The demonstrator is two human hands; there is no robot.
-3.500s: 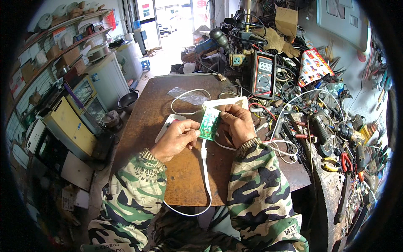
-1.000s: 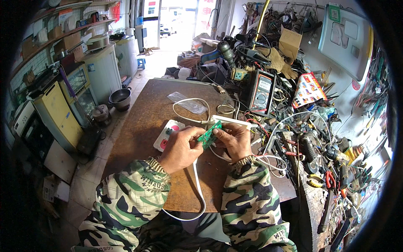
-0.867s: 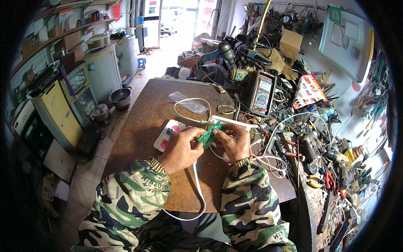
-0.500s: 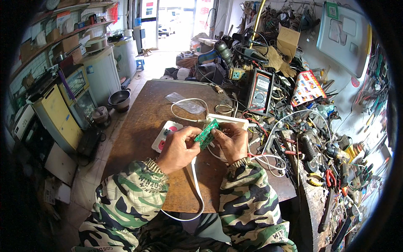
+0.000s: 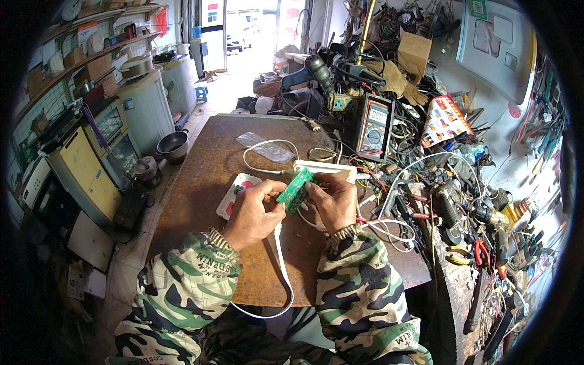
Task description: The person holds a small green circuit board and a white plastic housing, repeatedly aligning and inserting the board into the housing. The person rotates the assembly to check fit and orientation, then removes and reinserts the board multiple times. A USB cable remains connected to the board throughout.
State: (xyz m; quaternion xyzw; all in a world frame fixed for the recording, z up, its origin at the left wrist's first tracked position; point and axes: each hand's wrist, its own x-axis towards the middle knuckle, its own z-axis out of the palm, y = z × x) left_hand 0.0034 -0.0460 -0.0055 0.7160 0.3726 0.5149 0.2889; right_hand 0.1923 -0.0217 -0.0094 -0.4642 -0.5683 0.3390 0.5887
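Between my two hands a small green circuit board [image 5: 296,190] is held up, tilted, above the table. My left hand [image 5: 254,210] pinches its lower left end between thumb and fingers. At its right side, my right hand [image 5: 333,201] grips the edge, the thumb resting on the board's face. A white cable [image 5: 283,261] hangs down from beneath my left hand and loops over the table's near edge. Behind my right hand lies a white plastic housing [image 5: 328,170], partly hidden. A white cover with red marks [image 5: 236,193] rests beside my left hand.
On the worn brown table [image 5: 213,146] lies a clear plastic bag [image 5: 264,148]. A multimeter [image 5: 374,128] stands at the right, in front of heaped cables. Pliers [image 5: 480,252] and other tools crowd the right side. A dark pot [image 5: 173,146] stands on the floor at left.
The circuit board has tilted slightly in my hands, showing more of its face. Both hands keep their hold. The whole view has shifted a little.
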